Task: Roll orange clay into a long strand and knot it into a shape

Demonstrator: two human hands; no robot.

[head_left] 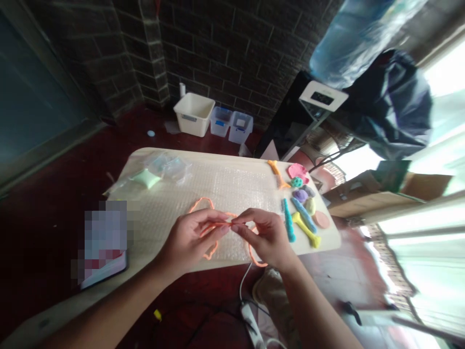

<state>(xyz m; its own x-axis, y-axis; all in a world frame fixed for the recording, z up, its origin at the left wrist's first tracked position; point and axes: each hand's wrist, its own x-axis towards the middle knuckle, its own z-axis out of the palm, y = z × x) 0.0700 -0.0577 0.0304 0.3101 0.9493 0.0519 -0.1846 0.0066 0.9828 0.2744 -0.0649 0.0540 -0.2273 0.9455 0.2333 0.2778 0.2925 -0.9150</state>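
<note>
My left hand (pixel 194 237) and my right hand (pixel 263 237) meet over the near part of the table, fingertips almost touching. Both pinch a thin orange strand (pixel 204 199) between thumb and fingers. Its loops hang out on either side of the hands, bumpy like cord or rolled clay; I cannot tell which. Beneath it lies a sheet of bubble wrap (pixel 236 186). Right of my right hand are a teal stick (pixel 288 220), a yellow bone-shaped piece (pixel 307 230) and a blue stick (pixel 303 213).
An orange bone-shaped piece (pixel 276 174), a pink piece (pixel 298 172) and several rounded lumps lie at the table's right end. Clear plastic bags (pixel 170 167) and a pale green packet (pixel 146 179) are at the far left. A power strip (pixel 252 325) lies below the near edge.
</note>
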